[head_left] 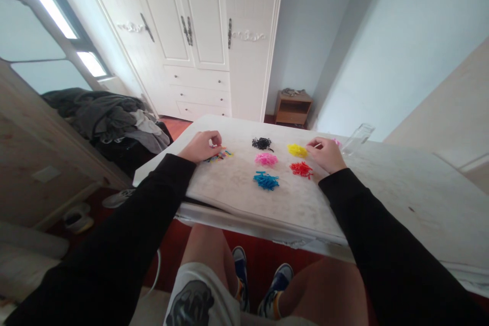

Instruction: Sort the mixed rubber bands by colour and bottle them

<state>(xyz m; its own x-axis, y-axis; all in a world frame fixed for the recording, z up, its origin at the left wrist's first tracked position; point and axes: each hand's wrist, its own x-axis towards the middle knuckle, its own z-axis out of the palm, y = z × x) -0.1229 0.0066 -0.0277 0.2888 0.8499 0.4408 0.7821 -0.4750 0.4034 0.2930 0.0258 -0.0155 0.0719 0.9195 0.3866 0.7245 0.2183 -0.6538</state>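
Observation:
My left hand (202,146) is over a small mixed-colour pile of what look like rubber bands (218,156), at the left of the white table. Its thumb and fingers are curled together, and whatever is between them is too small to name. Beside the yellow pile of bands (297,150), my right hand (324,154) has its fingertips pinched at the pile's right edge; what they hold is hidden. Between the hands lie a black pile (262,143), a pink pile (266,159) and a blue pile (266,181). A red pile (301,169) sits just below the yellow one.
A clear glass or plastic container (359,138) rests beyond my right hand, with a small pink thing (336,142) near it. The white table (237,198) has a worn front edge close to my legs. Behind it stand a white wardrobe (206,56) and a small brown cabinet (293,109).

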